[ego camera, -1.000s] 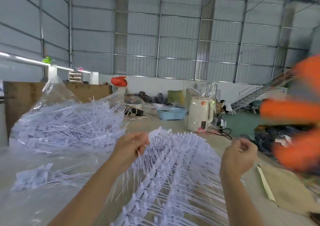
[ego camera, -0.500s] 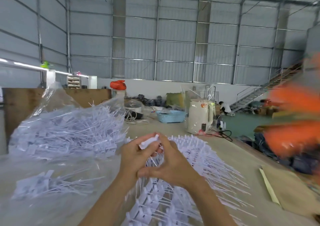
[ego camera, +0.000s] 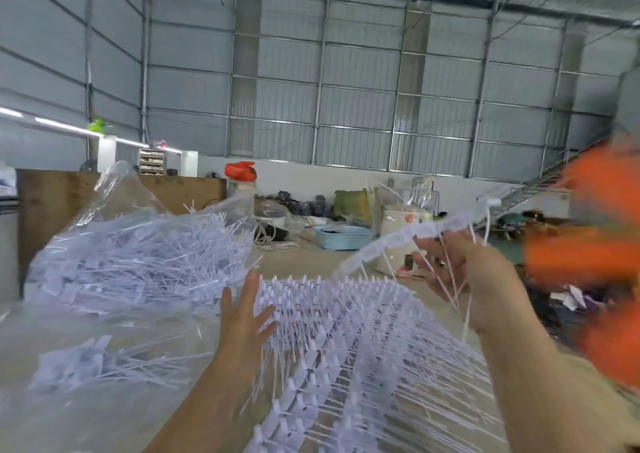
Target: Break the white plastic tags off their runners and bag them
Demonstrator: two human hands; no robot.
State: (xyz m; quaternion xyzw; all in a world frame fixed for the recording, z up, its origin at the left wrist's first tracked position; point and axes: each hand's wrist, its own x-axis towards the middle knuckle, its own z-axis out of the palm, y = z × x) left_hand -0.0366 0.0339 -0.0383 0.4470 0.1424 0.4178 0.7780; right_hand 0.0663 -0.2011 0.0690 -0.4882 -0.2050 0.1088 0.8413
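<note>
The left hand [ego camera: 247,317] was spread flat, fingers straight and apart, at the left edge of the tags [ego camera: 363,348], a wide fan of white strips still on their runners that covered the near middle of the table [ego camera: 304,262]. Whether the palm pressed on the fan or only hovered beside it could not be told.

The right hand [ego camera: 460,272] was raised to the right of the fan, fingers loosely curled round a runner [ego camera: 398,234], a long white strip that arched from the fan's far edge up and right past the fingers. Thin white stems hung from it across the palm and wrist.

To the left lay a clear bag [ego camera: 138,244], its mouth toward the fan, heaped with loose white tags. A smaller cluster of tags showed through the plastic nearer the camera, at the lower left.

Farther off stood a blue basin [ego camera: 343,237] on the floor, a brown board [ego camera: 52,210] at the far left, and something red-orange [ego camera: 240,172] on a stand by the back wall. A blurred orange shape [ego camera: 595,244] filled the right edge. Grey sheet-metal walls closed the hall.
</note>
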